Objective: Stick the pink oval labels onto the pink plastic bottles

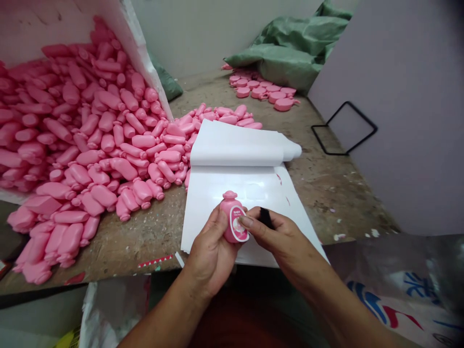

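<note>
A small pink toy bottle (226, 210) stands upright in my left hand (213, 251), with the thumb on its left side and the fingers wrapped behind it. On its front is an oval white-edged label (237, 234) with "BABY" printed on it. My right hand (275, 229) is closed at the label's right edge, its thumb tip lying on the label. A black band (266, 217) goes round one right finger. Below the bottle lies a stack of glossy white sheets (206, 193), with upper sheets (235, 142) folded back.
Many pink bottles (143, 140) spill from a tilted white box (148, 63) on the left. Round pink pieces (284, 103) lie at the back by a green sack (282, 55). A black wire frame (340, 153) leans on the right wall. A printed bag (398, 285) is lower right.
</note>
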The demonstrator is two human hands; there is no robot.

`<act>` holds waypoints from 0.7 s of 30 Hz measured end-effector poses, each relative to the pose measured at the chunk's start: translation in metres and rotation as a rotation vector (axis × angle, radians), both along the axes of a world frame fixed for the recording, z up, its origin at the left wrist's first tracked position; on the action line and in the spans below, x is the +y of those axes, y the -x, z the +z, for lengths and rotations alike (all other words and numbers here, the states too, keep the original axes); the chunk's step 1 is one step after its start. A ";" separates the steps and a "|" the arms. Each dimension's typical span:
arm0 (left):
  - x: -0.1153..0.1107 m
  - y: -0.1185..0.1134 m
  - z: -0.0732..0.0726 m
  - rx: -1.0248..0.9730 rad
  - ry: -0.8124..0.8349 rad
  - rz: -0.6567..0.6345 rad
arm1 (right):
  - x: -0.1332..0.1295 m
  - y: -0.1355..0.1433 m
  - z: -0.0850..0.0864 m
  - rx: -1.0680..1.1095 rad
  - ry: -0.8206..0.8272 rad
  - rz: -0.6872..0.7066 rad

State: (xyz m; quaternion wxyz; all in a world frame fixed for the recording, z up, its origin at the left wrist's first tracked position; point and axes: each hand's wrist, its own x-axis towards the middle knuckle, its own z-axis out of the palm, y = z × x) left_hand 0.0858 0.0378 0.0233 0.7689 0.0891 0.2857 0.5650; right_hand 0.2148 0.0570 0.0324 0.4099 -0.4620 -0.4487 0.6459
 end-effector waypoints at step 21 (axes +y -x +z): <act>0.003 -0.001 0.000 0.011 0.002 0.016 | 0.004 0.002 0.000 -0.056 0.006 -0.009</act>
